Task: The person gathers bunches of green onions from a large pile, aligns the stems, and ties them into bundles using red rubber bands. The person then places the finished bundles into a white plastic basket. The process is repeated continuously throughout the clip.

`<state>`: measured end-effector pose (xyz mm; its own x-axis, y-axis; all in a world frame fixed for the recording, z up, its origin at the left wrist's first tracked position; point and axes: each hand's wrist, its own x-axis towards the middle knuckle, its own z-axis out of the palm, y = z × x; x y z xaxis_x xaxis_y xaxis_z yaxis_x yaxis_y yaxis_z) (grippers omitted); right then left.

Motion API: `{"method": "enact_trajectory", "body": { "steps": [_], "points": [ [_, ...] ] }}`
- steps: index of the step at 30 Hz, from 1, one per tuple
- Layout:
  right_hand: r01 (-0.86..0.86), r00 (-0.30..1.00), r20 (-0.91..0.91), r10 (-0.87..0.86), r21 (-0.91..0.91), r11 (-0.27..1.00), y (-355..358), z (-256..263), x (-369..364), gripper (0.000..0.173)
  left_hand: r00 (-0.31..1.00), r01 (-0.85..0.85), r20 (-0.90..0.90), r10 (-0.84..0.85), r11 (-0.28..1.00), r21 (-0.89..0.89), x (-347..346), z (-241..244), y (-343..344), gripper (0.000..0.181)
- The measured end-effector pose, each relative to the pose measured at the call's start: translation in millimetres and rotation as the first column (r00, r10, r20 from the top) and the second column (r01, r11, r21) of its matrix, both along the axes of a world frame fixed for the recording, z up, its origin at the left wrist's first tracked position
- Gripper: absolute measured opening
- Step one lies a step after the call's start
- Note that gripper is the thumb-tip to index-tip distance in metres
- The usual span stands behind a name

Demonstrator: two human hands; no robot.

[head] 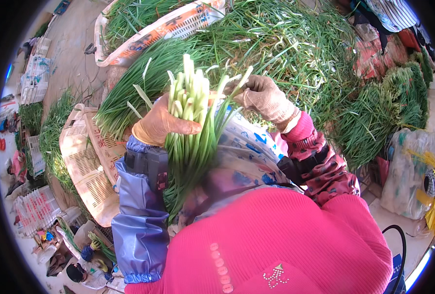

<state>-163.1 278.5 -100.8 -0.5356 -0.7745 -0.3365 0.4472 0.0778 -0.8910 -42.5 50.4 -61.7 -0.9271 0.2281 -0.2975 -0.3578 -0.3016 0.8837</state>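
Observation:
My left hand (160,123), in a tan glove, grips a thick bunch of chive-like green stalks (190,106). Their pale cut ends point up and away from me, and the leaves hang towards my lap. At the bunch's right side my right hand (265,97), in a knitted glove, has its fingers pinched at a few stalks that splay outward. The fingertips are partly hidden behind those stalks. Under the bunch lies a white plastic sheet with blue print (246,143) over my lap. Just beyond my left hand rests a pile of long greens (147,84).
Loose leaves and trimmings (287,47) are heaped ahead. A white plastic basket (158,31) of greens stands at the far left, another basket (81,158) nearer. Stacked bundles (404,95) and a clear plastic bag (404,176) sit at right. A co-worker (87,272) is at lower left.

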Motion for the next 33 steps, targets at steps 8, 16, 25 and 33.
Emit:
{"method": "enact_trajectory", "body": {
  "steps": [8,16,25,33],
  "points": [
    [-0.015,0.742,-0.668,0.059,0.072,0.997,-9.3,61.4,-1.7,0.021,0.997,0.053,0.052,-0.051,0.997,-0.052,-5.7,10.2,4.7,0.065],
    [0.864,0.102,-0.671,-0.734,-0.306,0.400,102.8,70.6,-129.8,0.010,0.995,0.067,-0.074,-0.064,0.997,0.039,5.5,-3.9,-10.8,0.056],
    [-0.409,0.892,-0.141,0.429,0.147,0.901,17.3,-13.1,3.2,0.041,0.998,0.060,0.006,-0.060,0.998,0.006,4.6,13.2,-5.1,0.057],
    [0.131,0.979,0.192,-0.069,-0.336,0.933,5.6,-33.9,8.2,0.021,0.999,0.022,-0.027,-0.020,0.998,0.062,4.9,5.1,-6.3,0.061]
  ]
}}
